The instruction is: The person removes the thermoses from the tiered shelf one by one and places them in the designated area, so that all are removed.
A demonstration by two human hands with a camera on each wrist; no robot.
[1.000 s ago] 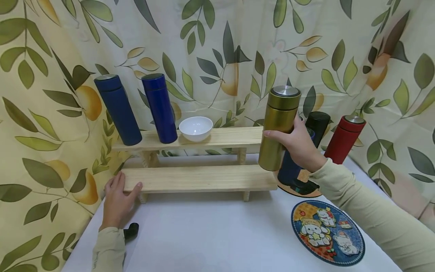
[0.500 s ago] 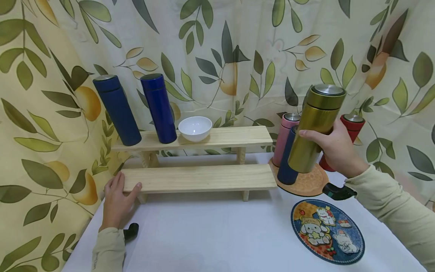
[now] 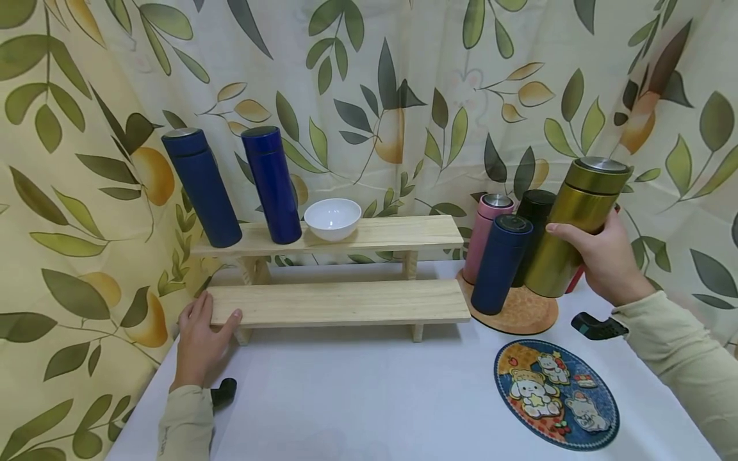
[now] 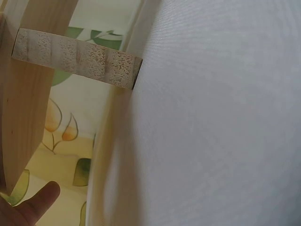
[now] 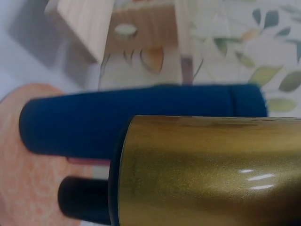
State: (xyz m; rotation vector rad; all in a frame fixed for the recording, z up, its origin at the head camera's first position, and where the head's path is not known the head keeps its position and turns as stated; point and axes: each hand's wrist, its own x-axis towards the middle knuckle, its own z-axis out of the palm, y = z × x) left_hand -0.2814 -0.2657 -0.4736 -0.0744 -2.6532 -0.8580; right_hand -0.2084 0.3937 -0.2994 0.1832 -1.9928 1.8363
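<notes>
One gold flask (image 3: 576, 227) is sitting in the grip of the right hand (image 3: 605, 262), whose fingers are curling round its middle; it is tilting slightly, its base at the right edge of the round cork mat (image 3: 521, 310), though whether it is touching the mat is hard to tell. Just beside it on the mat are standing a navy flask (image 3: 498, 264), a black flask (image 3: 533, 214) and a pink flask (image 3: 484, 234), with a red one mostly hidden behind the hand. The left hand (image 3: 202, 339) is resting on the left end of the wooden shelf's (image 3: 340, 301) lower step, fingers lying straight along the board. Two blue flasks (image 3: 202, 186) and a white bowl (image 3: 332, 218) are occupying the upper step. A cartoon plate (image 3: 556, 394) is lying on the white table (image 3: 357, 397).
</notes>
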